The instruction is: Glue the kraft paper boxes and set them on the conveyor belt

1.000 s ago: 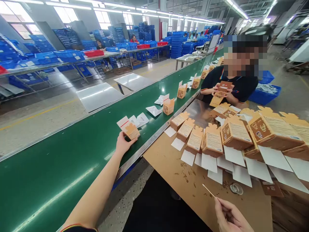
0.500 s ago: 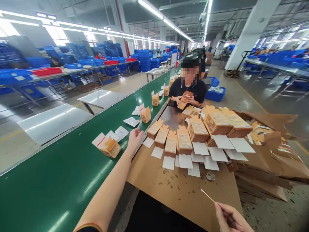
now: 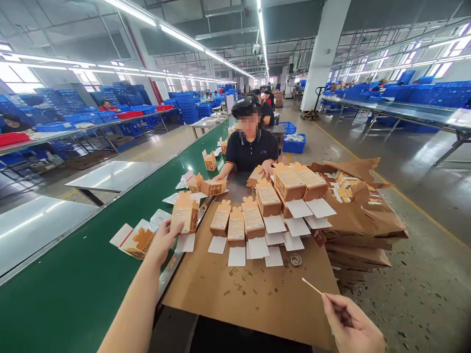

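Cardboard-topped bench (image 3: 239,294), left hand (image 3: 164,241) outstretched, fingers around carton (image 3: 186,213); right hand (image 3: 353,327) low, fingers tight on stick (image 3: 312,286).

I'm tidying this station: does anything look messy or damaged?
Yes. The cardboard sheet under the boxes carries dark smears and scuffs near its middle. The brown wrapping pile at the right is torn and crumpled, sagging past the sheet's edge. The boxes themselves stand in tidy rows.

Right hand (image 3: 353,328) cut off at btm edge; box (image 3: 186,215) print too small to read.
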